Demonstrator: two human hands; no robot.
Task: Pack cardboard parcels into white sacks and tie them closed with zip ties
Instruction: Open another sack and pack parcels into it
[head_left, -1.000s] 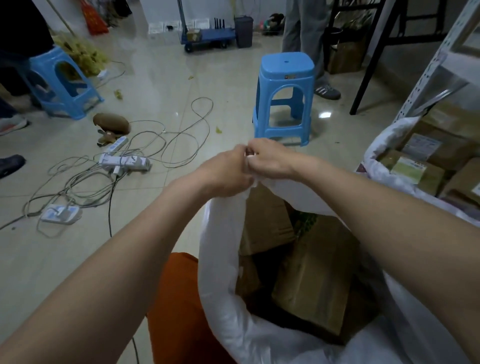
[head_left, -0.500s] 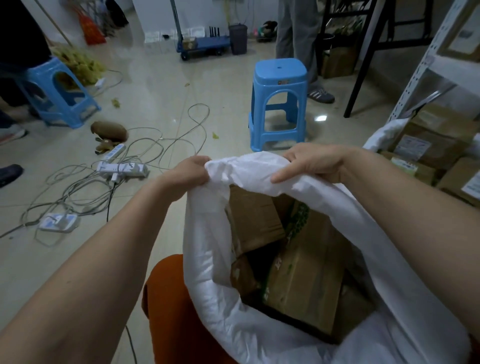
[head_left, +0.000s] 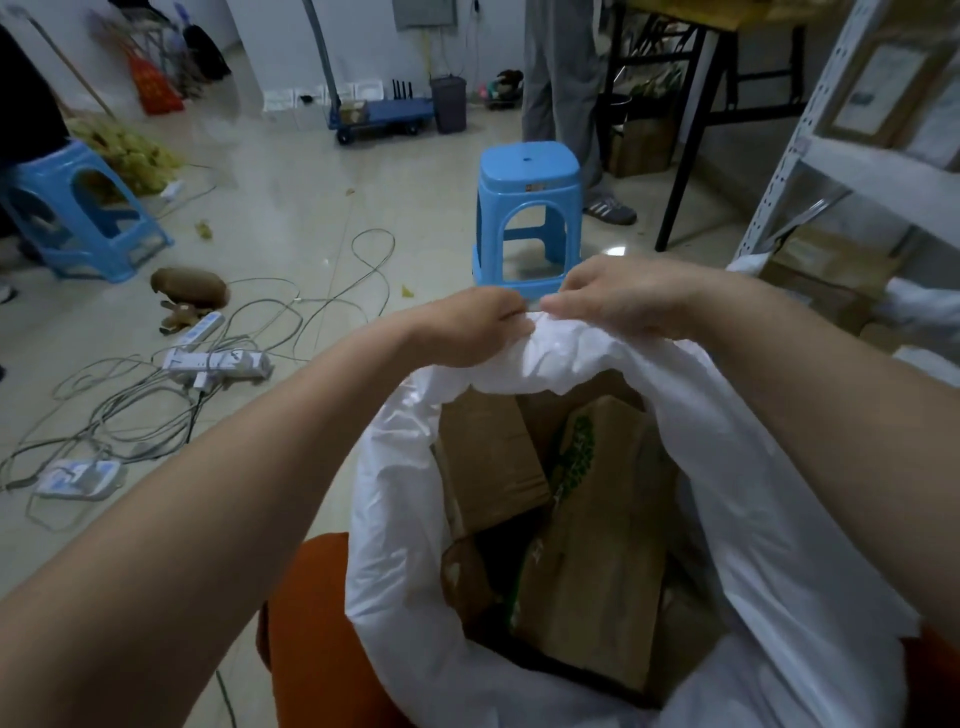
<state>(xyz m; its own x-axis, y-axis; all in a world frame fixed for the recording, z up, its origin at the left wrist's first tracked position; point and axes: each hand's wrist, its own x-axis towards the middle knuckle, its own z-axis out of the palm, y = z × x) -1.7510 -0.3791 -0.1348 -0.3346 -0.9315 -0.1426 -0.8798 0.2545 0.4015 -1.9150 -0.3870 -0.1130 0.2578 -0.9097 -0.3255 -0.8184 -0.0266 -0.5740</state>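
A white sack (head_left: 395, 519) stands open in front of me, filled with several brown cardboard parcels (head_left: 597, 545), one with green print. My left hand (head_left: 467, 327) and my right hand (head_left: 623, 296) sit close together at the far rim of the sack, both pinching bunched white fabric. The near side of the mouth gapes wide below my forearms. No zip tie shows in view.
An orange seat (head_left: 311, 623) lies under the sack's left side. A blue stool (head_left: 527, 213) stands just beyond my hands, another blue stool (head_left: 78, 218) at the far left. Power strips and cables (head_left: 208, 358) sprawl on the floor left. Shelving with parcels (head_left: 857, 234) rises right. A person stands behind.
My hands were apart holding the rim stretched open half a second ago; now they have come together again at the far edge, gathering the fabric between them.
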